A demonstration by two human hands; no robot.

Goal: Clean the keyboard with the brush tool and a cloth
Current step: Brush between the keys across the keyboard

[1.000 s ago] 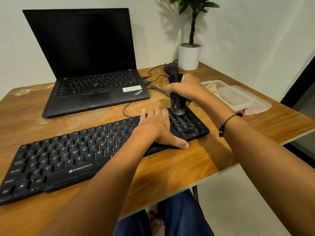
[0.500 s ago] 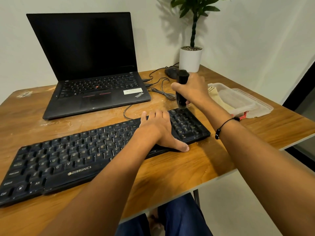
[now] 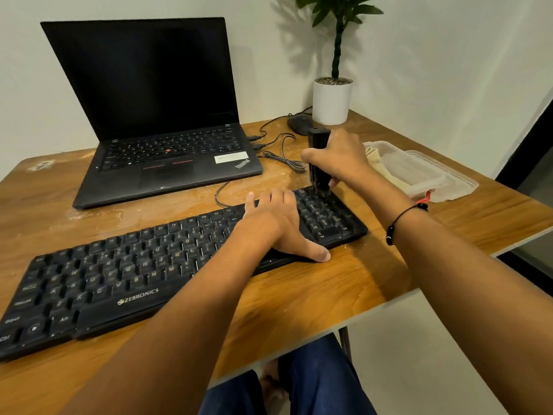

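My right hand has a tight grip on the brush, bristles down on the keyboard. My left hand lies flat, fingers spread, just beside it.

both forearms are bare, no sleeves in view. the right wrist wears a thin black cord bracelet with a dark bead. dark blue trousers cover the legs, and one foot is bare.
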